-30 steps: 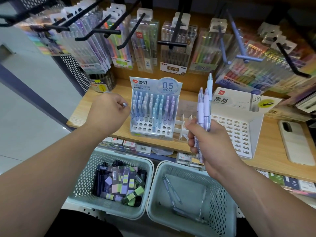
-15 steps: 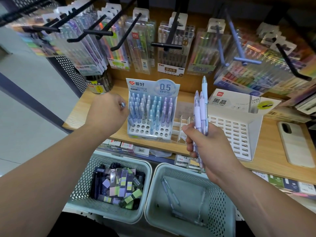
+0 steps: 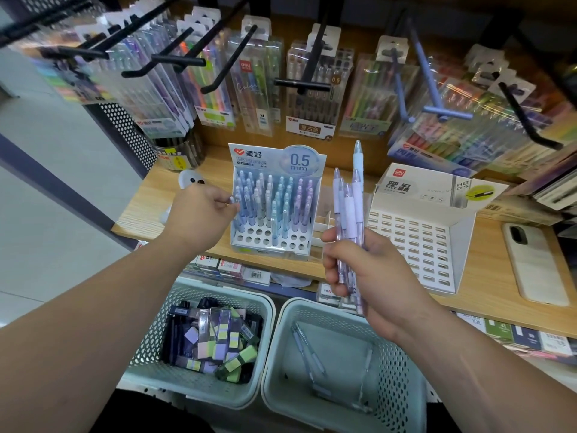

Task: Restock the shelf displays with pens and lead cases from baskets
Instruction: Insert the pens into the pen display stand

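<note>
A white pen display marked 0.5 mm stands on the wooden shelf, its holes mostly filled with pastel pens. My left hand is at the display's left edge, fingertips pinched on the top of a pen in the outer column. My right hand grips a bundle of several lilac and pale blue pens upright, just right of the display. Below the shelf, the left basket holds lead cases, and the right basket holds a few pens.
A white lead case display with empty slots stands right of the pen display. A phone lies at the shelf's right end. Black hooks with hanging pen packs jut out above the shelf. A dark jar stands at the back left.
My left hand has edged slightly right, up against the display's left column. My right hand keeps the pen bundle in the same place.
</note>
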The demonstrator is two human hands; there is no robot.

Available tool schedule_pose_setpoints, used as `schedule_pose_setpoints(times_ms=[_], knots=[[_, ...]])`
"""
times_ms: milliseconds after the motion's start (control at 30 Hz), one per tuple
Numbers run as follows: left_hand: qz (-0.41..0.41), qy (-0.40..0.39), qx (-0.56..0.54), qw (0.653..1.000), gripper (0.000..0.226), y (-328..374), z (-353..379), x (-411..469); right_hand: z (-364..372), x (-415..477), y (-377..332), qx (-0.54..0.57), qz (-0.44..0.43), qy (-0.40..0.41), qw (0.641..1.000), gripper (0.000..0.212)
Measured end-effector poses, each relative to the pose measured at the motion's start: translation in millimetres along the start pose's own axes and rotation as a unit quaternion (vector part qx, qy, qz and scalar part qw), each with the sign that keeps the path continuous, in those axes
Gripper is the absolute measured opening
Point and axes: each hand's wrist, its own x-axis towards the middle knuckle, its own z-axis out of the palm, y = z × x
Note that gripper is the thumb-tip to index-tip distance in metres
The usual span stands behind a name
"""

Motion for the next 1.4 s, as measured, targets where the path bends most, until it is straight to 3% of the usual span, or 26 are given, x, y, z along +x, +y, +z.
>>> schedule_pose_setpoints(times_ms=[133, 233, 300, 400, 500, 600, 867, 967, 1100, 1233, 1300, 1400], knots=[[-0.035, 0.039, -0.034, 0.998, 0.025, 4.3, -6.5, -4.8, 0.0, -1.1, -1.2, 0.023, 0.011, -0.019, 0.999, 0.015], [0.001, 0.106, -0.085, 0.991, 0.021, 24.6, -18.5, -18.2, 1.3, -2.0, -0.9, 0.017, 0.011, -0.032, 0.999, 0.015], [-0.005, 0.022, -0.192, 0.981, 0.026, 42.5, -22.8, -34.6, 4.8, -3.4, 0.1, 0.005, 0.007, -0.047, 0.999, 0.015], [-0.051, -0.199, -0.290, 0.935, 0.024, 63.4, -17.4, -65.1, 11.7, -6.0, 4.0, -0.014, 0.005, -0.072, 0.997, 0.013], [-0.069, -0.276, -0.360, 0.888, 0.012, 69.7, -6.0, -87.2, 16.7, -7.7, 9.0, -0.034, 0.001, -0.091, 0.995, 0.007], [-0.103, -0.262, -0.407, 0.869, 0.004, 66.2, 0.9, -92.5, 17.9, -7.9, 11.9, -0.035, 0.009, -0.094, 0.995, 0.006], [-0.142, -0.222, -0.453, 0.852, 0.016, 67.4, 6.8, -95.6, 19.8, -7.6, 11.0, -0.038, 0.009, -0.095, 0.995, 0.004], [-0.157, -0.207, -0.489, 0.833, 0.005, 71.1, 3.1, -91.2, 18.5, -7.7, 12.9, -0.036, 0.004, -0.099, 0.994, 0.009], [-0.133, -0.165, -0.493, 0.844, 0.009, 72.7, -4.2, -84.2, 16.3, -5.2, 14.2, -0.038, -0.011, -0.052, 0.998, 0.012], [-0.089, -0.156, -0.414, 0.893, 0.010, 68.3, -6.4, -79.9, 9.6, 3.0, 10.3, -0.029, -0.027, 0.053, 0.998, 0.018], [-0.068, -0.201, -0.372, 0.904, 0.009, 69.6, -8.2, -81.2, 6.0, 6.5, 5.5, -0.006, -0.038, 0.084, 0.996, 0.018], [-0.067, -0.298, -0.344, 0.888, 0.009, 72.1, -9.0, -86.6, 3.6, 7.8, -0.1, 0.041, -0.053, 0.090, 0.994, 0.016]])
